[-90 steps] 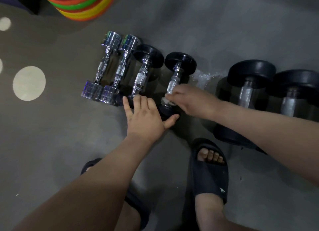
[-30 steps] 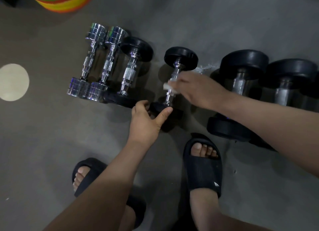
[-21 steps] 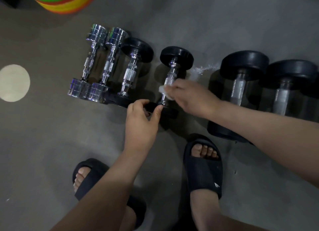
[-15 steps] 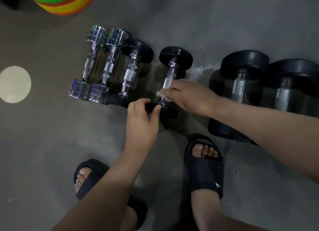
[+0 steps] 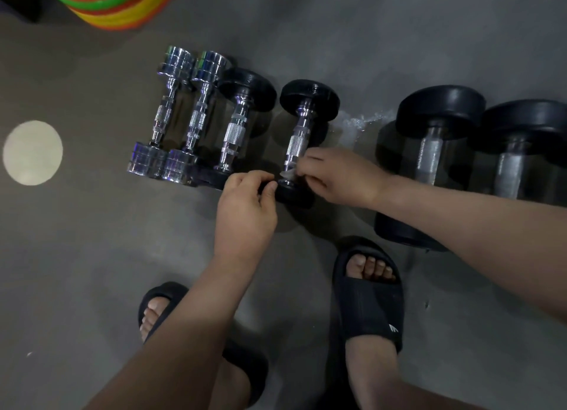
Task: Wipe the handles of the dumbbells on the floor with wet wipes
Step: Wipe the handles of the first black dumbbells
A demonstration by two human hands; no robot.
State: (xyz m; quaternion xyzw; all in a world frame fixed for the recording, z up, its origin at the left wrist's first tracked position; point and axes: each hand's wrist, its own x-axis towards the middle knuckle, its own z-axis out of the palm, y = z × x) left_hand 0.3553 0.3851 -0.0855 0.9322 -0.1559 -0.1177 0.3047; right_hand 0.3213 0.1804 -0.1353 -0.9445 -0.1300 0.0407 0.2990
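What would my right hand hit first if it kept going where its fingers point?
Likely the dumbbell handle that the right hand holds its wet wipe against; beyond it, perhaps the left hand.

The person wears a pair of black slide sandals, thick and matte, each with one wide strap and an open front where the toes show. The right sandal (image 5: 369,305) carries a small white logo on the outer side of its strap (too small to read). The left sandal (image 5: 159,296) is partly covered by the left forearm. Both forearms are bare down to the left hand (image 5: 245,207) and the right hand (image 5: 337,176).
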